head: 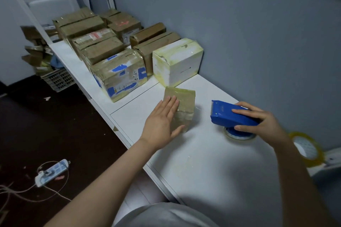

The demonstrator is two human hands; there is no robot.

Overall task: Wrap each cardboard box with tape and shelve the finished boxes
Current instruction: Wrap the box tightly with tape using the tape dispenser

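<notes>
Blue tape dispenser (pixel 226 115) — right hand (pixel 265 121) half-hides its roll (pixel 238 135).

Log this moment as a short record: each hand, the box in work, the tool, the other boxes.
left hand: flat on the small taped box, fingers straight
right hand: grips the blue tape dispenser, roll down on the white table
box in work: on the table, apart from the dispenser
taped boxes: rows at the table's far end, white box nearest
spare tape roll: beyond the right hand
</notes>
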